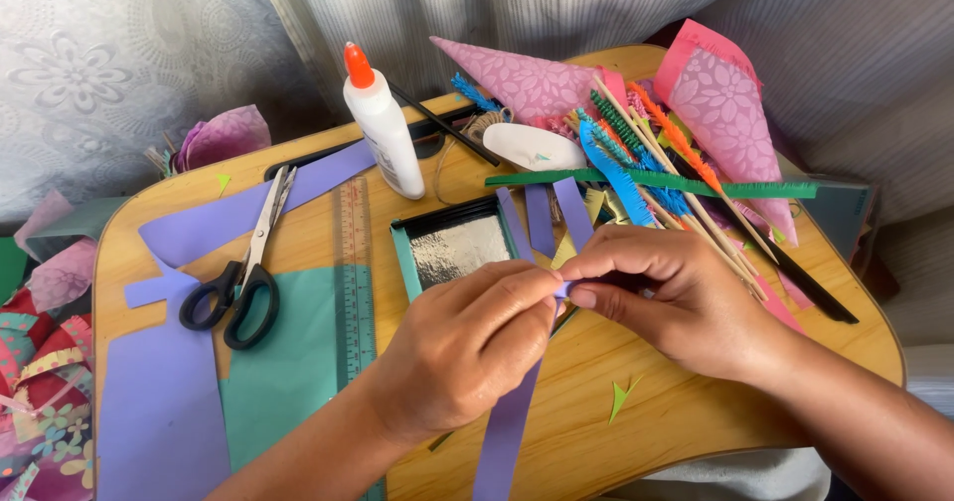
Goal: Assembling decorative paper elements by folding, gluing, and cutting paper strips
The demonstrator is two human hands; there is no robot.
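1. At the far left edge of the rounded wooden lap table [686, 431]: a heap of patterned pink and red paper scraps [40, 382], lying off the tabletop.
2. Large sheet of lilac craft paper [159, 412], flat on the table's left part, with a sheet of teal paper [288, 362] just beside it.
3. Black-handled steel scissors [243, 277], closed, lying across the lilac and teal sheets.
4. Clear teal plastic ruler [355, 282], set lengthwise over the teal sheet, just right of the scissors.
5. White glue bottle with orange cap [381, 123], upright, behind the ruler.
6. Small teal-framed tray with a silvery foil face [455, 250], flat, near the table's middle.
7. Left hand [467, 347]: thumb and forefinger pinched shut on the long lilac paper strip [507, 426], which runs from the pinch down to the table's near edge.
8. Right hand [676, 297]: fingertips pinched on the strip's upper end, touching the left hand's fingertips; the end looks folded or rolled between them.
9. Three short lilac strips [556, 218], lying behind the hands.
10. Pile of fringed paper strips in blue, green and orange with thin wooden sticks [666, 178], behind the right hand.
11. Two pink floral paper cones [725, 113], atop the pile at the far right.
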